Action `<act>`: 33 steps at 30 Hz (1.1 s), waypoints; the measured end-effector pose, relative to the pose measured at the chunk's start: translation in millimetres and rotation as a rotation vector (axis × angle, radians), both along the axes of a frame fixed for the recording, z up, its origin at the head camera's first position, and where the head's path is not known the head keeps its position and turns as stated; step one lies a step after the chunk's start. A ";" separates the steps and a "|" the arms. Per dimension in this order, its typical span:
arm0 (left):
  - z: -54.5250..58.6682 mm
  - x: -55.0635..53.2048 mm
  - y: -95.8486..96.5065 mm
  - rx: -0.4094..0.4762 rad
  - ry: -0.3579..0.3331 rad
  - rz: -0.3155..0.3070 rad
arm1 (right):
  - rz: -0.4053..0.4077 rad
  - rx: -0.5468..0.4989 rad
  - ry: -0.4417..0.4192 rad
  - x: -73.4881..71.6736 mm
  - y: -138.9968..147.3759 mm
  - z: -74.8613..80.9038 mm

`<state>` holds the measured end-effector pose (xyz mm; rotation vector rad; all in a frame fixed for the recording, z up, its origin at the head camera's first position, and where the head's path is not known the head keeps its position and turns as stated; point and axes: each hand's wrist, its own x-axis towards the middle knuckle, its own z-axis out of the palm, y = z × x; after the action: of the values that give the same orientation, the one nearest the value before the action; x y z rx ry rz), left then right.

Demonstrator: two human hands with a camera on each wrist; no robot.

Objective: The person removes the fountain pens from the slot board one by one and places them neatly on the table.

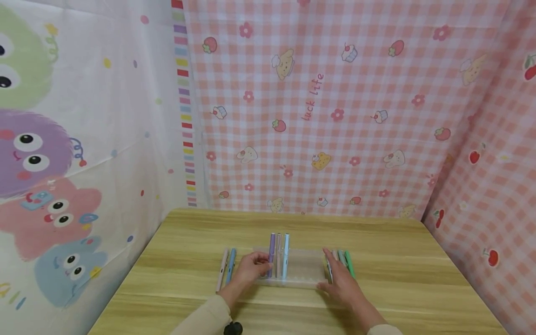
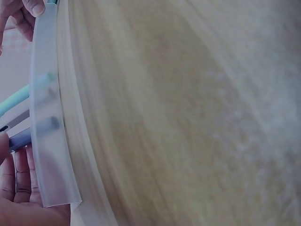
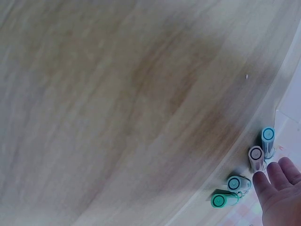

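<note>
My left hand [image 1: 253,267] pinches a purple pen [image 1: 272,249] at the left part of a clear, frosted pen holder [image 1: 305,272]. Beside that pen, a mauve pen [image 1: 279,251] and a light blue pen [image 1: 286,251] stand in the holder. In the left wrist view, the lower ends of the pens show blurred through the holder's front strip [image 2: 49,155]. At the holder's right end is my right hand [image 1: 343,281], its fingers extended and its thumb apart, beside several pens. Whether it presses the holder cannot be made out.
Left of the holder lie a pinkish pen [image 1: 223,270] and a blue pen [image 1: 231,265]. On the right are a green pen [image 1: 350,264], a grey-teal pen [image 3: 237,183], a pink pen [image 3: 256,157] and a blue-capped pen [image 3: 268,139]. Patterned cloths hang around the wooden table [image 1: 184,242].
</note>
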<state>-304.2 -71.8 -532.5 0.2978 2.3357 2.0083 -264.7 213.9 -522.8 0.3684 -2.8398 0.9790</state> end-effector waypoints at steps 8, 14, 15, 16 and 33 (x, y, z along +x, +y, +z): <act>1.5 1.3 1.6 -0.007 -0.013 0.027 | 0.014 -0.014 0.009 0.6 1.0 -2.4; 8.1 -1.4 1.6 0.016 0.012 0.071 | 0.006 -0.014 0.010 -0.6 0.8 -2.8; 10.7 -1.3 1.6 0.029 0.019 0.072 | 0.003 -0.013 0.009 -0.7 0.6 -2.6; 16.6 0.3 1.8 0.039 0.020 0.076 | 0.001 -0.011 0.006 -1.1 0.5 -2.6; 41.0 -2.0 -36.7 0.226 -0.005 0.142 | 0.000 -0.017 0.002 0.8 1.1 0.0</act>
<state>-306.2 -108.5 -491.5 0.1384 2.1848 2.3411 -263.9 215.0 -522.8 0.3675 -2.8285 1.0012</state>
